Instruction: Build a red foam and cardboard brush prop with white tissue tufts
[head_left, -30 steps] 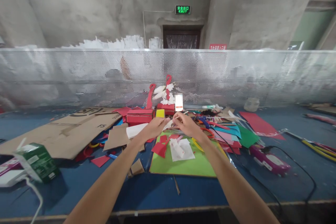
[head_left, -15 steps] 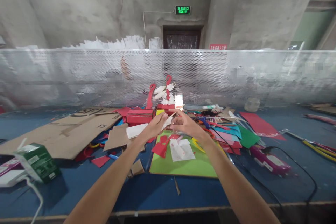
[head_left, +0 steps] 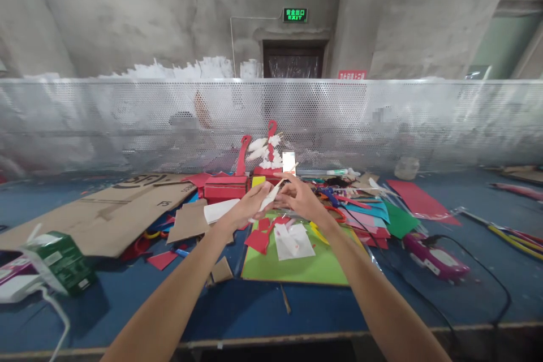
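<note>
A white paper piece on a thin stick [head_left: 270,197] is between my two hands, above the far edge of the green board [head_left: 292,272]. My left hand [head_left: 251,202] is closed on its lower left side. My right hand [head_left: 298,197] has its fingers bent round the upper right end, by the stick. On the board lie a white paper square [head_left: 296,242] and red paper scraps [head_left: 257,241]. Behind my hands stand red curled shapes [head_left: 243,155] with white paper flowers [head_left: 275,159] and a lit phone screen [head_left: 289,163].
Flat cardboard [head_left: 106,215] and a green box [head_left: 63,263] are on the left. Coloured paper sheets [head_left: 373,212], a purple glue gun [head_left: 436,257] with its black cable, and a red sheet [head_left: 419,201] lie on the right. A perforated metal screen [head_left: 203,119] rises behind the table.
The white paper piece now shows more fully between my hands, and my right fingers have closed in nearer to it. The rest of the table looks the same.
</note>
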A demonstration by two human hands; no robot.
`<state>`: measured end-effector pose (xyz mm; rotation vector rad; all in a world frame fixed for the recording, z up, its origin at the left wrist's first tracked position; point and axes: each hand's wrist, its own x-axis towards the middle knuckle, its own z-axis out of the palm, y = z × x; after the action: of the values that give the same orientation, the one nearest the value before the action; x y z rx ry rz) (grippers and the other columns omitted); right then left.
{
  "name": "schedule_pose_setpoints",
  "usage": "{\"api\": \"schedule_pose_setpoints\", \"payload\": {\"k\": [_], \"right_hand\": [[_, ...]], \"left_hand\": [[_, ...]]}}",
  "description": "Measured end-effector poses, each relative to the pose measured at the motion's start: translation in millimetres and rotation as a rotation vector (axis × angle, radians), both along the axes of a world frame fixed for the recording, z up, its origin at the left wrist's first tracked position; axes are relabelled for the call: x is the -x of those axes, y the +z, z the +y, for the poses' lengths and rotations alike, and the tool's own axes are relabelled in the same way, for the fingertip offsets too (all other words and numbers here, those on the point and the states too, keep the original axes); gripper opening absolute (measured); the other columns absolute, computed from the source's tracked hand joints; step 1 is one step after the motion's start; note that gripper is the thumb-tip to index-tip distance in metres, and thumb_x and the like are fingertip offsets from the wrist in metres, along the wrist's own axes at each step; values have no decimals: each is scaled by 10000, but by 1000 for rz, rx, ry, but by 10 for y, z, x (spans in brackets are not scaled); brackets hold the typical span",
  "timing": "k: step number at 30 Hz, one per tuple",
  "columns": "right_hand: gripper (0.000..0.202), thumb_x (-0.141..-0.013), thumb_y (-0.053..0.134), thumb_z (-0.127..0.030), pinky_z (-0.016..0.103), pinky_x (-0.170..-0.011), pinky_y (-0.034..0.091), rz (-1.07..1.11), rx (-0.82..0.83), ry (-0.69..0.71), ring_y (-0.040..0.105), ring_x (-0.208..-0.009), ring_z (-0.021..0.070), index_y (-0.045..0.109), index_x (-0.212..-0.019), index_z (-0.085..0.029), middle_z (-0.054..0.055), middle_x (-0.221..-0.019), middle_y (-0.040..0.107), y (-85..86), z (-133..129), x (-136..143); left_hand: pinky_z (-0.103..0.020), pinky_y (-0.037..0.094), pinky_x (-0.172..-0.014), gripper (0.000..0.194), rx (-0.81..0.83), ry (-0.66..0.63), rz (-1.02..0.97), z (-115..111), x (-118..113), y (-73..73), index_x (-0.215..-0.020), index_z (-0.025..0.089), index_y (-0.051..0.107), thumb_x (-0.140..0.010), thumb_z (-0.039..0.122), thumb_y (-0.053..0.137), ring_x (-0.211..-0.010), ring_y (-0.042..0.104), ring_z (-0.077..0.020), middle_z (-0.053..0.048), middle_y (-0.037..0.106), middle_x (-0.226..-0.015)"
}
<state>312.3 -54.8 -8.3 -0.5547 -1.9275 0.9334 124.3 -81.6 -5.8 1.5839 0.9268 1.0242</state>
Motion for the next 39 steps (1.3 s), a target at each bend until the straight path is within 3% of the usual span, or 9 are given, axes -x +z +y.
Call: {"api": "schedule_pose_setpoints", "payload": {"k": [6,11,15,19,25,28,31,35,39], "right_hand": [[444,-845,651,-227,305,-788,551,12,-10,56,690,-824,176,577,-1283,-233,13,-893,701,-34,17,14],[245,-843,672,-285,255,-687,512,-12,-62,32,658,-726,153,644,-1072,-204,0,-823,674,2,-20,0],[182,-829,692,-339,250,-635,496,-62,-64,-57,645,-675,154,640,-921,-190,6,-793,680,40,-29,-62],[208,-826,698,-369,255,-589,483,-99,-67,-162,630,-593,154,639,-925,-196,-1,-715,673,42,23,-124],[180,-807,700,-344,263,-531,481,-122,-19,-252,633,-506,165,622,-897,-209,-12,-642,670,-3,101,-152],[186,-807,696,-356,271,-525,493,-108,21,-247,636,-494,172,616,-881,-205,-11,-609,667,-3,122,-173],[204,-806,699,-374,280,-547,502,-99,12,-288,636,-491,170,632,-878,-195,-4,-604,672,12,144,-213],[219,-801,699,-389,284,-555,502,-41,-5,-313,646,-525,177,642,-877,-192,13,-655,697,11,190,-259],[234,-778,717,-385,287,-604,507,23,-38,-381,675,-607,186,648,-875,-184,38,-763,731,-5,228,-265]], "left_hand": [[-120,152,-293,382,404,-277,-216,-30,42,54,-886,179,500,-971,549,459,-299,197,-15,73,420,-516],[-122,136,-278,440,526,-448,-262,3,88,27,-900,161,530,-996,556,362,-294,176,-2,34,479,-581],[-159,298,-322,475,369,-344,-171,17,100,-3,-1034,172,550,-973,608,375,-352,403,-48,-13,579,-690],[-229,443,-442,528,95,-164,116,-1,141,38,-1134,195,514,-953,665,355,-510,583,-134,-21,611,-752],[-385,484,-881,614,-501,129,548,0,140,65,-1304,205,480,-850,595,618,-1031,608,-261,-120,613,-1187],[-385,471,-924,572,-455,135,412,89,156,27,-1350,207,452,-926,590,484,-1115,590,-259,-137,593,-1263],[-341,513,-800,476,-213,216,96,183,259,26,-1278,213,482,-976,557,350,-1012,642,-226,-135,639,-1225],[-284,507,-668,336,-44,275,-98,223,433,66,-1148,201,533,-862,370,583,-770,653,-166,-103,711,-1060],[-320,525,-780,370,-148,97,48,216,433,62,-1065,154,645,-730,297,709,-850,660,-194,-79,716,-978]]}}
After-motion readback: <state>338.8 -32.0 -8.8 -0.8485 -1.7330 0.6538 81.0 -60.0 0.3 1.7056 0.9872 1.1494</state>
